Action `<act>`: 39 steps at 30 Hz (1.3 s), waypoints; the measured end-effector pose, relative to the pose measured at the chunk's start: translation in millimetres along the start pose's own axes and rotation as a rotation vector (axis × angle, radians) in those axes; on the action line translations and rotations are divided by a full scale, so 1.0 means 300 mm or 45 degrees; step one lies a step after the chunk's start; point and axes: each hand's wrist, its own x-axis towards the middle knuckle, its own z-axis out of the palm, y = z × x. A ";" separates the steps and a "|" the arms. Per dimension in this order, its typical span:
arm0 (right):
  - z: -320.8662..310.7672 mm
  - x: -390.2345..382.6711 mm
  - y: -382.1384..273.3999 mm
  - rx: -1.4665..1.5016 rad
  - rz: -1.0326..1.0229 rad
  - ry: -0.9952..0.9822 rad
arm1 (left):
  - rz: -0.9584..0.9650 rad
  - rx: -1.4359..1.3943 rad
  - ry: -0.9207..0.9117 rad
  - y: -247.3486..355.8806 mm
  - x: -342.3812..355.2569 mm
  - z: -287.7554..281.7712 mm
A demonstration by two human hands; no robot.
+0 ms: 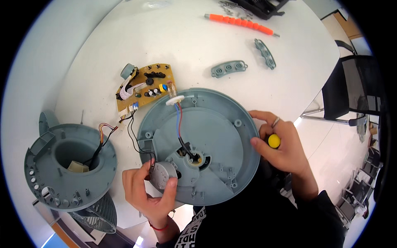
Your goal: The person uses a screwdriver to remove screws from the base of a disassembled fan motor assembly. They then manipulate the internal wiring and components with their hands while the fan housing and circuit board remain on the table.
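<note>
A round grey-green plastic fan base (215, 124) lies open side up in front of me, partly over the table's near edge. My left hand (147, 190) grips a small round metal motor (162, 175) between thumb and fingers, at the base's lower left. Thin black wires (132, 128) run from beside the motor to a circuit board (149, 84). My right hand (283, 142) is curled around a yellow-ended tool handle (273, 141); the rest of the tool is hidden. Its index finger and thumb touch the base's right rim. Red and blue wires (179, 120) rise from the base's centre to a white disc (175, 100).
To the left stands a grey-green round housing (74, 165) with a central opening and wires. Two grey button strips (229, 69) lie beyond the base. Farther back are an orange flexible shaft (242, 24), loose screws (235, 9) and a black part (264, 6). A black chair (351, 87) is at right.
</note>
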 end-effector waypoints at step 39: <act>0.013 0.008 0.098 0.029 -0.209 0.036 | 0.499 -0.144 -0.325 0.024 0.106 -0.040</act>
